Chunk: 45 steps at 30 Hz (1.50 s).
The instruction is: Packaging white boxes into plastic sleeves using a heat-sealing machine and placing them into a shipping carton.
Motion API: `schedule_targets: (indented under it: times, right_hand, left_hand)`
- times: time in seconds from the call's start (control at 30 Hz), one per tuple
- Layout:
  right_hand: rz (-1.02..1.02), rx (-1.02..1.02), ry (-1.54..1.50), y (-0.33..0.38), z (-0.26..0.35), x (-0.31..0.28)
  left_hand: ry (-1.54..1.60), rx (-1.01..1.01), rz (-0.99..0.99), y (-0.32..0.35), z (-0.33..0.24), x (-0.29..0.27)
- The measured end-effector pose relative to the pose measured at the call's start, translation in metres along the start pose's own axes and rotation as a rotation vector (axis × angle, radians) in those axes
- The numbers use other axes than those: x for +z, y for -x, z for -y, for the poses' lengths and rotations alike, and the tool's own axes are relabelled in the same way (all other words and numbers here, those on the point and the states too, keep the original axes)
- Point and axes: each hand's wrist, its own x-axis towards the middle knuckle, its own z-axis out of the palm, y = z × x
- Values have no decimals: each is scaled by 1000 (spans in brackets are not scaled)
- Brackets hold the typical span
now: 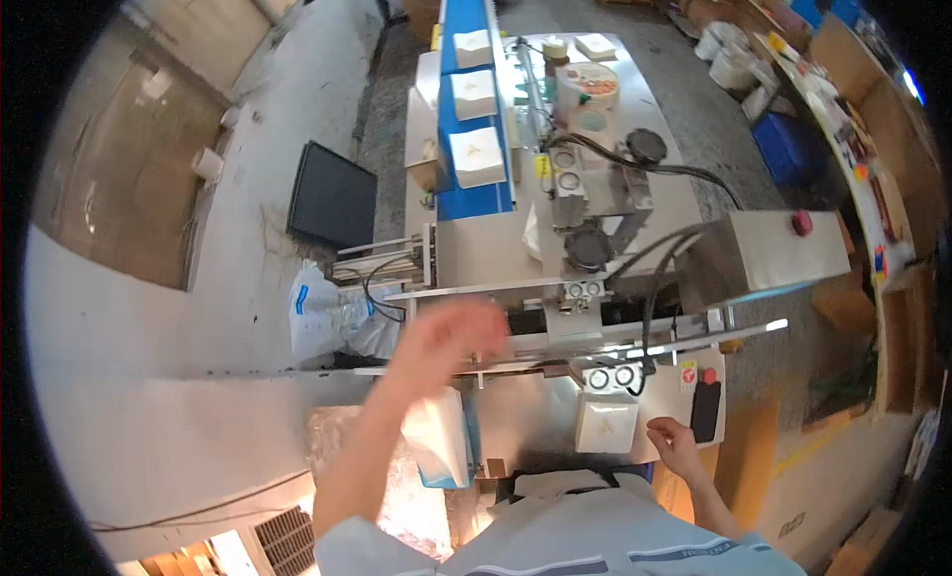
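Note:
My left hand is smeared by motion over the machine's front rails, so its fingers cannot be made out. Below it, a tall stack of white paper stands by a blue edge, brightly lit. My right hand is just right of a square stack of white napkins with a small gold print. Its fingers are loosely bent and apart from the thumb, with nothing visible between them. The napkin stack lies on the metal table, under a clamp with two round fittings.
Three napkin stacks sit on a blue conveyor belt ahead. A metal control box with a red button stands right. A black phone-like slab lies beyond my right hand. Plastic bags hang at left.

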Motion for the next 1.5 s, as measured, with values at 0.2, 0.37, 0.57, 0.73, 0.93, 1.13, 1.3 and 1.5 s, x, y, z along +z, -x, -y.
schedule_targets:
  times: [0.2, 0.37, 0.57, 0.73, 0.93, 1.13, 1.3, 1.5]
  right_hand:
    - [-53, 43, 40, -17, 16, -3]
    - [-72, 107, 5, -20, -6, -8]
    - [-128, 284, -38, -25, -23, -19]
    - [-97, 378, 34, -50, -5, -21]
    - [-98, 238, 110, -54, -3, -24]
    - [-132, 198, -28, -65, -5, -13]
    - [-144, 188, -5, -61, 11, -13]
    - [-104, 97, -62, -40, 10, -9]
  left_hand:
    - [-624, -50, -181, -196, 62, -87]
    - [-1024, -140, -27, -313, 148, -87]
    - [-838, -153, 125, -383, 207, -65]
    - [-777, -93, -89, -411, 251, -72]
    - [-553, -382, 181, -401, 203, -41]
    - [-507, -164, 208, -399, 242, -61]
    - [-716, -224, 52, -338, 147, -77]
    - [-810, -42, -91, -241, 56, -140]
